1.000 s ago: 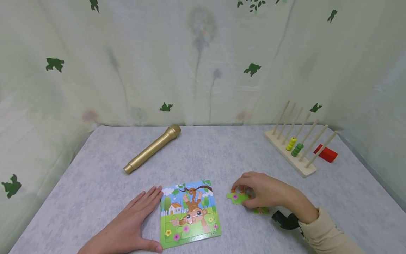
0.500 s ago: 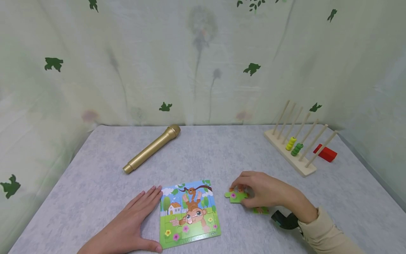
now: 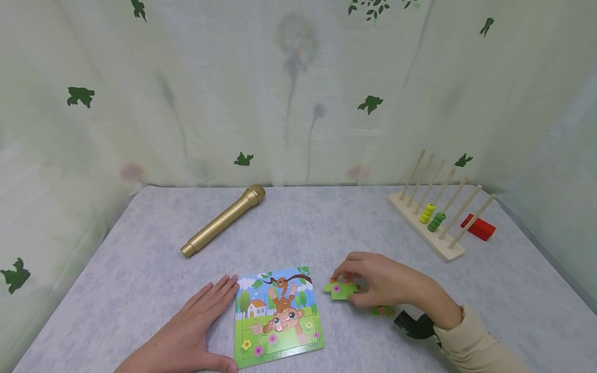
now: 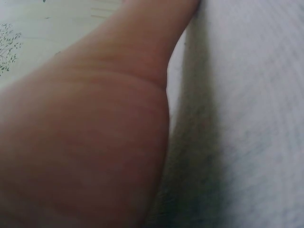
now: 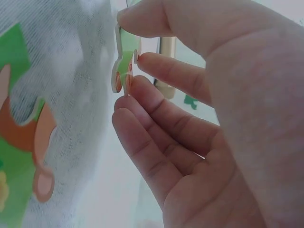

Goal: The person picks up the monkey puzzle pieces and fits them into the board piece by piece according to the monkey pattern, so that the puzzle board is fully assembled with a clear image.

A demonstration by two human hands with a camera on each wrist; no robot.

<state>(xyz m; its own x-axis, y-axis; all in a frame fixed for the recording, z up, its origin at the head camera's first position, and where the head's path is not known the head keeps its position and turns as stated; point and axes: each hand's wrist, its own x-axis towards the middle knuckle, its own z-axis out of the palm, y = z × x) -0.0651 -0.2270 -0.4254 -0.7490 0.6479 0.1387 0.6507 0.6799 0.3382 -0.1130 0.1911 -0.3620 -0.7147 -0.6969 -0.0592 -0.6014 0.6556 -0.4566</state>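
A square jigsaw puzzle [image 3: 280, 317] with a hanging monkey picture lies at the front middle of the table. My left hand [image 3: 198, 326] rests spread along its left side, thumb at the lower left corner; the left wrist view holds mostly skin and tablecloth. To the puzzle's right, my right hand [image 3: 384, 280] pinches a green jigsaw piece [image 3: 344, 291] with a pink flower. Thumb and fingertips grip this piece by its edges in the right wrist view. Partly hidden below that hand, another jigsaw piece [image 3: 383, 311], green and brown, lies on the cloth.
Behind the puzzle lies a gold microphone [image 3: 224, 220]. At the back right stands a wooden peg rack [image 3: 424, 228] with yellow beads [image 3: 427, 213] and green beads [image 3: 436, 221]. A red block [image 3: 479, 227] lies beside it. Patterned curtain [image 3: 298, 93] hangs behind the table.
My right hand has shifted slightly left, bringing the pinched jigsaw piece closer to the puzzle's right edge. The left hand stays in place.
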